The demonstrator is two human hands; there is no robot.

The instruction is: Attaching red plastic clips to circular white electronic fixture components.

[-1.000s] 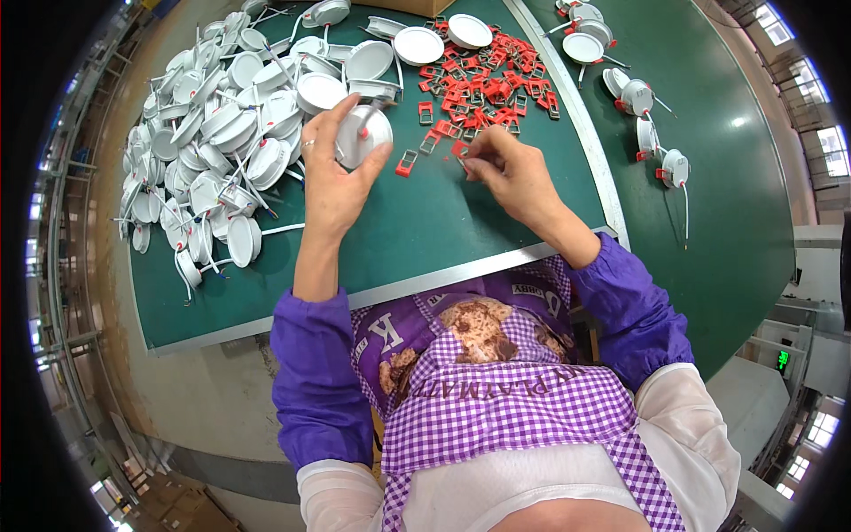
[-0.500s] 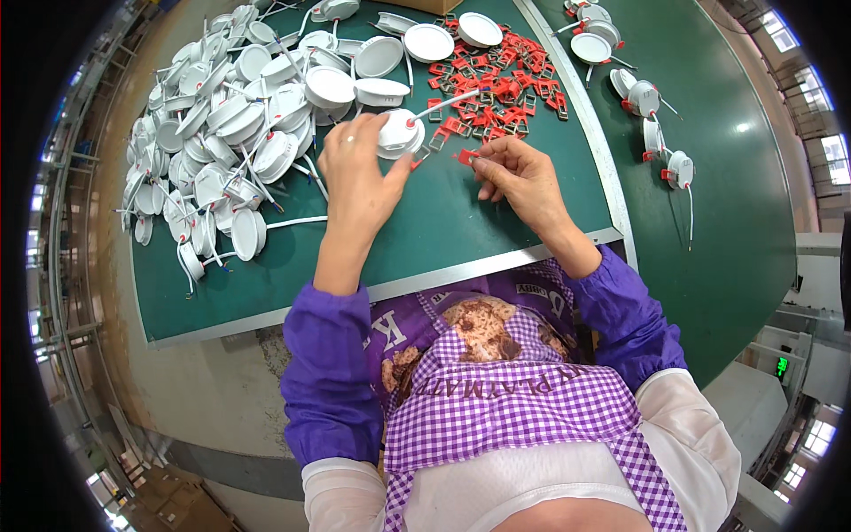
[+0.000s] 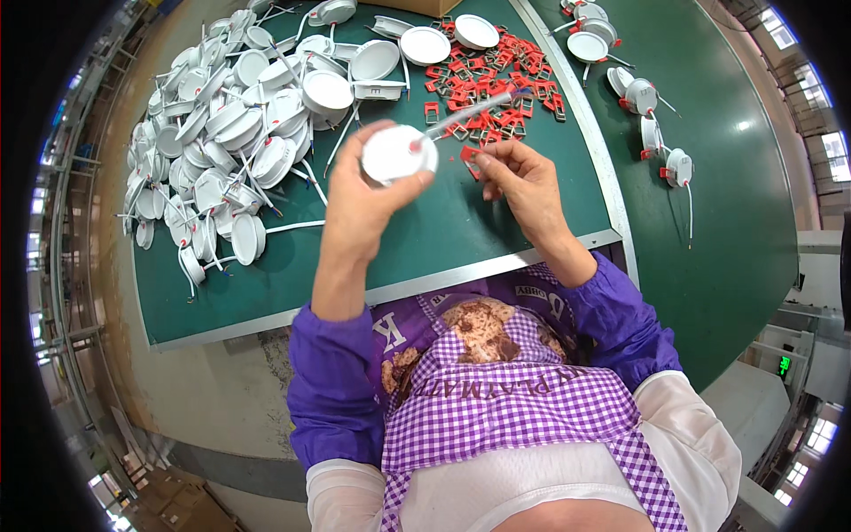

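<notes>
My left hand [image 3: 368,191] grips a round white downlight [image 3: 390,154] by its rim, lifted over the green table. A white cable sticks out from the lamp to the upper right, smeared by motion. My right hand [image 3: 521,177] pinches a small red spring clip [image 3: 471,160] between thumb and fingers, a short way right of the lamp. The clip and the lamp are apart. Beyond my right hand lies a heap of red plastic clips with metal frames [image 3: 496,84]. To the left spreads a big pile of white downlights [image 3: 235,124] with cables.
The green table [image 3: 292,266] has a metal edge strip [image 3: 496,281] toward me. Past a pale divider on the right, a second green surface [image 3: 718,257] carries several downlights with red clips [image 3: 641,96]. A cardboard box [image 3: 408,6] stands at the far edge.
My left hand has drawn the downlight a little nearer and turned it, so more of its round face shows. My right hand has barely moved and keeps the red clip.
</notes>
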